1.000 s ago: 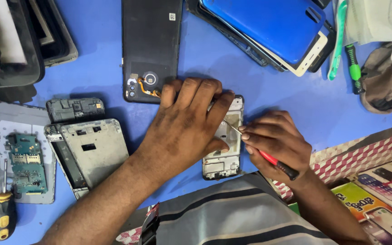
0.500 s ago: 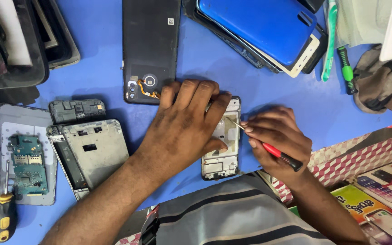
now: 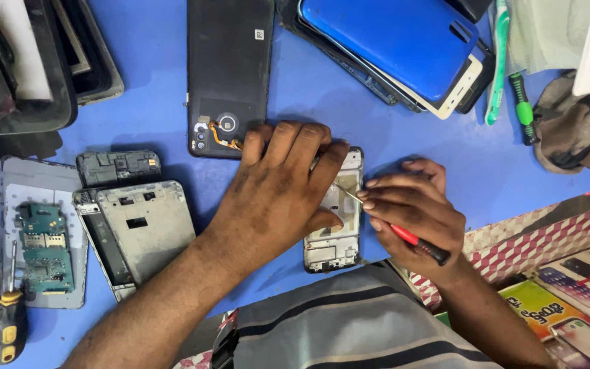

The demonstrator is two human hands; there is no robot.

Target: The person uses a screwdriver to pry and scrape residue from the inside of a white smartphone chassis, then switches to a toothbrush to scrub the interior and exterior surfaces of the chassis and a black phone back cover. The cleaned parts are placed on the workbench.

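While left hand [image 3: 278, 195] pins bare metal phone frame [image 3: 336, 239], right hand [image 3: 414, 212] pinches red-handled screwdriver [image 3: 414, 240].

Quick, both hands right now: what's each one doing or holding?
Left hand: open, pressed flat on the opened phone frame, holding nothing.
Right hand: closed around a red-handled screwdriver, tip on the frame.

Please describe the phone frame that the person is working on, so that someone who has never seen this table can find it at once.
On the blue table, look near the front edge, just above the striped cloth. There the left hand presses down a silver phone frame, while the right hand puts a red-handled screwdriver into it. Unlike the larger grey frame lying at the left, it is narrow and lies under a hand.
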